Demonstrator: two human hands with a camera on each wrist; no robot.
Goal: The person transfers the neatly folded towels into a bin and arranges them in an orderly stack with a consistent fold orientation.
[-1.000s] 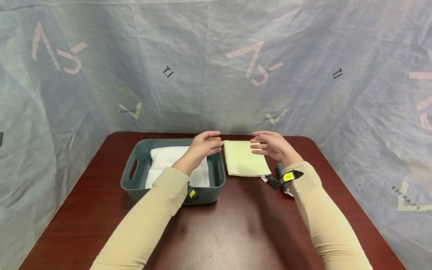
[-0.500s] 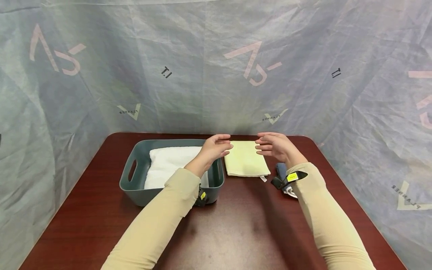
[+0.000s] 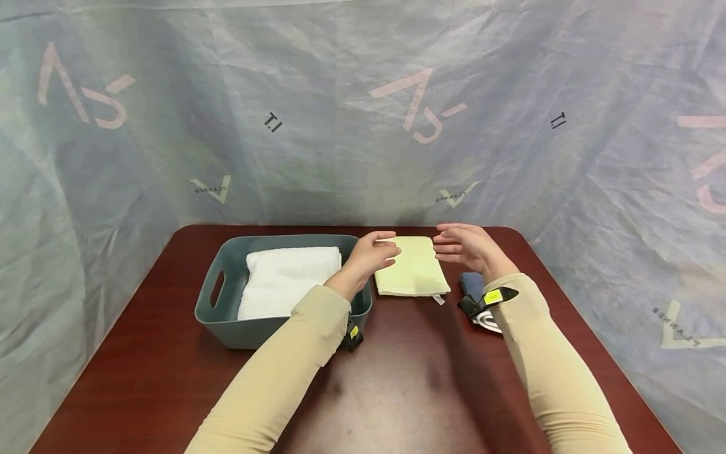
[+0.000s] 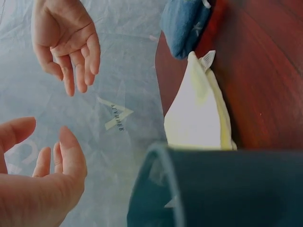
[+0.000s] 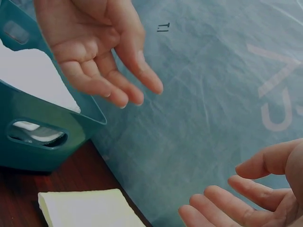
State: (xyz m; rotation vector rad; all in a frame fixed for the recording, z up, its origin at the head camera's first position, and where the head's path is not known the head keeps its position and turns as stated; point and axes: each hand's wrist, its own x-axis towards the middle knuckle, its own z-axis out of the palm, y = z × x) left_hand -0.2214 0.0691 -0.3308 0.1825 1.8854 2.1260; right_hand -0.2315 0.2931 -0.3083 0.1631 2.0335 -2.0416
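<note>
My left hand (image 3: 365,260) hovers by the right rim of the bin, its relaxed fingers pointing toward the other hand and holding nothing. Facing it, my right hand (image 3: 467,247) is raised with loosely bent fingers and a bare palm. Between and below the two hands lies a folded pale yellow towel (image 3: 413,271) with a small white tag at its front corner. A dark green bin (image 3: 227,328) with handle slots stands to the left, and a folded white towel (image 3: 289,280) rests inside it. In the left wrist view the yellow towel (image 4: 196,111) appears beyond the bin wall (image 4: 236,189).
A blue and white folded cloth (image 3: 472,287) lies under the right wrist, partly hidden by the strap. The dark red wooden table (image 3: 391,378) ends at a grey printed curtain (image 3: 340,126) behind and at both sides.
My left hand has moved right, from over the bin to the yellow towel's left edge. My right hand has shifted slightly right, uncovering more of the yellow towel and the blue cloth.
</note>
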